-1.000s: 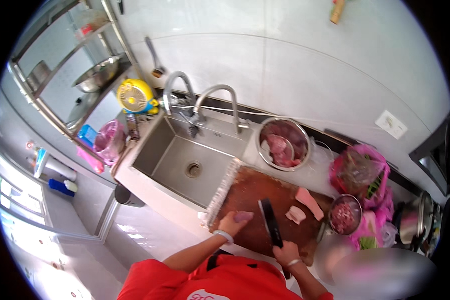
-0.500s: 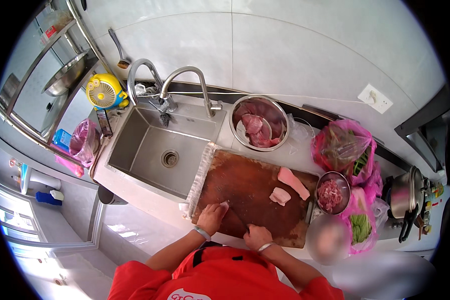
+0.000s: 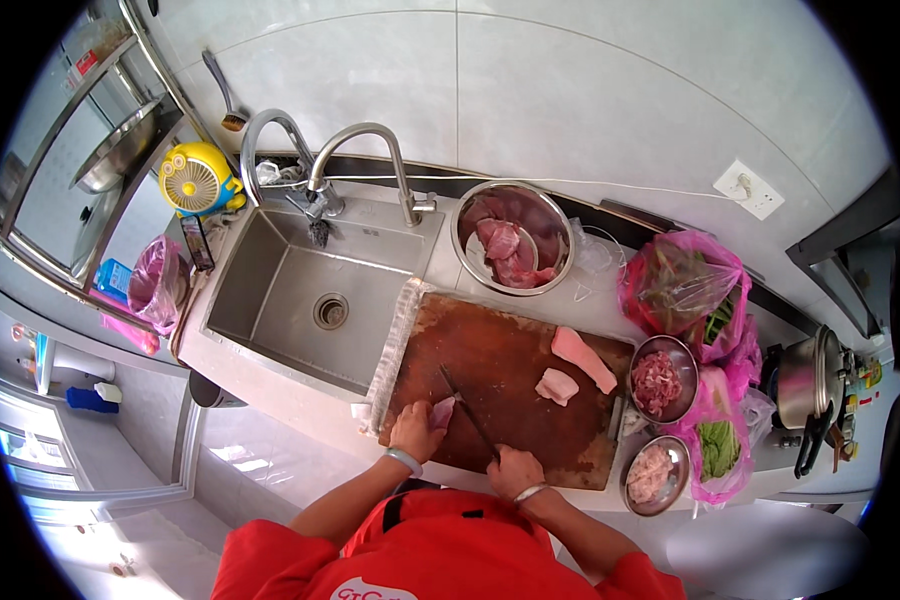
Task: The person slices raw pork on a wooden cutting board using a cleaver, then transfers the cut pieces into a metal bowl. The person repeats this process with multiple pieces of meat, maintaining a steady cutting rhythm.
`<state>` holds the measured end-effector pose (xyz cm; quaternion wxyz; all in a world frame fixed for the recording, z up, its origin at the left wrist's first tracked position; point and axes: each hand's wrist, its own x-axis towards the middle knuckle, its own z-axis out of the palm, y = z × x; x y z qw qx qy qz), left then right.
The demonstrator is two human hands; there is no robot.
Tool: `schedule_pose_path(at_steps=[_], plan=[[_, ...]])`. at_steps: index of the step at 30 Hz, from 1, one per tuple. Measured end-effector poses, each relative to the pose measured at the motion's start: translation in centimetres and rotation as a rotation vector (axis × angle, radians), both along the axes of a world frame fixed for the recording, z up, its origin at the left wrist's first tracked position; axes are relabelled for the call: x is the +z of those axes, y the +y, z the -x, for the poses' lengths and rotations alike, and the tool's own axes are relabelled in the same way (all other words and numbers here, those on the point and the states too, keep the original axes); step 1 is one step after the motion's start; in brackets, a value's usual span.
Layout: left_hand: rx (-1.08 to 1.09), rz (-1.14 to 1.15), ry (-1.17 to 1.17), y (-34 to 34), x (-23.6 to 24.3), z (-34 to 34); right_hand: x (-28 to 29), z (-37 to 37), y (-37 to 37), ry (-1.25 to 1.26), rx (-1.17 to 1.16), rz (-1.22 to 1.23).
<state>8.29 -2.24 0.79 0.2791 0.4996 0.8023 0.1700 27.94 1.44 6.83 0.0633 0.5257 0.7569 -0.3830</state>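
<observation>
Meat under my left hand (image 3: 417, 432) is a small pink piece (image 3: 442, 410), pinned at the near left part of the wooden cutting board (image 3: 500, 365); my fingers curl down over it. My right hand (image 3: 515, 470) is wrapped tight around the handle of a knife (image 3: 468, 412), whose dark blade runs from my fist away toward the far left, its edge just beside the pinned piece. I can see a bracelet on each wrist.

Farther right on the board lie two more pale pink slabs (image 3: 582, 358), a longer one and a smaller one near it. Beyond the board's far edge stands a steel bowl (image 3: 513, 240) with raw meat in it. Left of the board is the steel sink (image 3: 310, 290), with two curved taps (image 3: 370, 160) at its far rim. To the right of the board sit two small steel bowls, the farther (image 3: 660, 365) full of dark chopped meat, the nearer (image 3: 653, 473) holding paler bits. Pink plastic bags (image 3: 685, 285) with greens bulge behind and beside them.
</observation>
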Motion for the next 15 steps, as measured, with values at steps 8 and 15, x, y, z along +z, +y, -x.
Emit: schedule_pose_path(at_steps=[8, 15], plan=[[0.055, -0.171, 0.035, -0.4, 0.8, -0.9, 0.0, -0.3, 0.0, 0.072, -0.021, -0.044], [-0.119, -0.356, 0.164, -2.7, 0.0, -0.4, -0.3, -0.6, -0.5, 0.059, 0.161, 0.011]])
